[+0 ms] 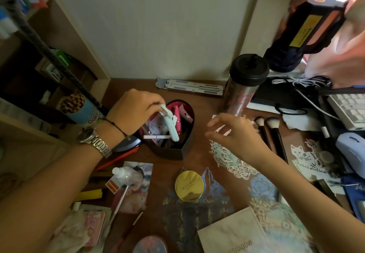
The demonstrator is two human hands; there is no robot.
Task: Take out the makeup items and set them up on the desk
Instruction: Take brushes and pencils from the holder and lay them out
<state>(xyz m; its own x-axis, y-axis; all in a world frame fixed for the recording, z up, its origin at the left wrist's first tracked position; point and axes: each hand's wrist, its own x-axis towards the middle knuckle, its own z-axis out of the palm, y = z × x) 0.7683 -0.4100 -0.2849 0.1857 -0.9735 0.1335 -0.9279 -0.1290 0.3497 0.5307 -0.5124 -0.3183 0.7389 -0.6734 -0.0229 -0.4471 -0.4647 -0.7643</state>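
Note:
A dark heart-shaped box (173,151) stands mid-desk, holding pink tubes, a white pencil and other makeup items. My left hand (134,108) is over its left side, fingers shut on a mint-green eyelash curler (169,124) that is partly raised out of the box. My right hand (235,134) hovers to the right of the box, fingers spread, holding nothing. Two makeup brushes (273,134) lie beyond it. A gold round compact (189,186), an eyeshadow palette (235,233) and a round pink compact (150,244) lie nearer me.
A tall tumbler with a black lid (245,83) stands right behind my right hand. A folded laptop stand (189,86) lies by the wall. A keyboard (349,110), mouse (351,150) and cables fill the right. Photos, pens and a small bottle (122,173) clutter the left front.

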